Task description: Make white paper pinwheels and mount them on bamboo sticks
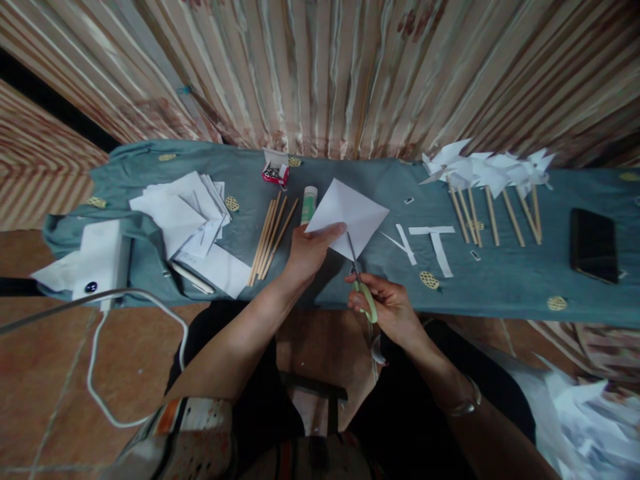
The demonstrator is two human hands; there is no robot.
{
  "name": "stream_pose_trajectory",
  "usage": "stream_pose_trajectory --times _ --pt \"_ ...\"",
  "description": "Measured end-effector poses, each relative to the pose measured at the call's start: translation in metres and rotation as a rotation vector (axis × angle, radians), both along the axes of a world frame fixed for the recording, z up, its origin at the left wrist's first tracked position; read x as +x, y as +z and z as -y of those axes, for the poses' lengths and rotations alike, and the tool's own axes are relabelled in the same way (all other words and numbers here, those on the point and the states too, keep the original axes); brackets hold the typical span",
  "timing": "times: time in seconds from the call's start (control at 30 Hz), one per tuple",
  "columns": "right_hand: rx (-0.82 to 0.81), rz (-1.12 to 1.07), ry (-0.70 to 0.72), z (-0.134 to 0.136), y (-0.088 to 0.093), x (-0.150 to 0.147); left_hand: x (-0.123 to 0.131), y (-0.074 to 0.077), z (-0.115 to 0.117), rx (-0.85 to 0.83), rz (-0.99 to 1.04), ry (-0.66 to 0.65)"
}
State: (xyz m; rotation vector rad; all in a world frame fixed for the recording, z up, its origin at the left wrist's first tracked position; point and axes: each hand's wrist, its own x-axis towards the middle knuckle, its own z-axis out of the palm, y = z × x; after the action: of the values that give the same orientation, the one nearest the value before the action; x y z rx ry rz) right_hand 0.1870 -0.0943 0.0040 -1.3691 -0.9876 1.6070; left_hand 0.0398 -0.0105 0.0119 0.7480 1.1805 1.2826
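My left hand [311, 250] pinches the lower left corner of a white square of paper [350, 213], held tilted like a diamond over the teal-covered table [500, 280]. My right hand [385, 303] grips green-handled scissors [361, 280]; their blades point up into the paper's lower edge. A bundle of wooden sticks [270, 237] and a glue stick [309, 203] lie just left of the paper. Cut white paper strips [430, 241] rest to its right.
A stack of white paper squares [185, 213] lies at the left, with a white box [103, 257] and cable beyond it. Finished paper pinwheels on sticks [487, 183] lie at the back right, a dark phone [593, 245] at the far right. A small red box [275, 172] stands at the back.
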Motion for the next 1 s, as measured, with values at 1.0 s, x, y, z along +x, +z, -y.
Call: stream_pose_trajectory --times 1.0 --pt "0.025 0.007 -0.026 0.0001 0.0012 0.0016 -0.0023 -0.0012 0.0008 0.005 0.019 -0.044"
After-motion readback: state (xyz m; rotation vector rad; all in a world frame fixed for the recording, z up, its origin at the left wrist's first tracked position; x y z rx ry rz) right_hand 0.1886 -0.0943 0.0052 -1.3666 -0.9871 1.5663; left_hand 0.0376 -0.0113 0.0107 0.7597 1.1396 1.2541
